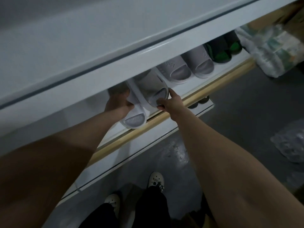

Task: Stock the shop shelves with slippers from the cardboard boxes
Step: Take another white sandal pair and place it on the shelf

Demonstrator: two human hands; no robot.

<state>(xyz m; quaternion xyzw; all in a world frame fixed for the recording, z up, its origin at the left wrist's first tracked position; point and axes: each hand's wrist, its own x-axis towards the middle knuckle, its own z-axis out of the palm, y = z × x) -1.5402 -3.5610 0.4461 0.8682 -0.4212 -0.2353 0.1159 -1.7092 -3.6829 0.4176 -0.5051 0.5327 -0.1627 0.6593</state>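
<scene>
On the white shelf [184, 89] with the wooden front rail, seen from the head camera, I have both grips on a pair of pale slippers with grey insoles. My left grip [117, 104] holds the left slipper [136, 119] by its outer side, thumb lying on the strap and fingers reaching back under the ledge above. That slipper lies at a slant, its near end just touching the rail. My right grip [171, 102] pinches the near end of the right slipper [153, 89]: thumb on the insole, forefinger stretched along the rim, the other fingers curled beneath. The two slippers touch side by side, the right one set further back on the shelf.

Just beside them on the same shelf stands a grey pair [187, 68], and beyond that a dark pair with green insoles [222, 50]. Past the shelf's far end sits a plastic-wrapped bundle [271, 51]. A lower shelf [131, 153] juts out beneath the rail, with something dark on it that I cannot make out. Down on the grey floor [246, 112] lies a crumpled clear bag [291, 145], well apart from the shelving, and I see pale shoes [155, 180] below dark trousers.
</scene>
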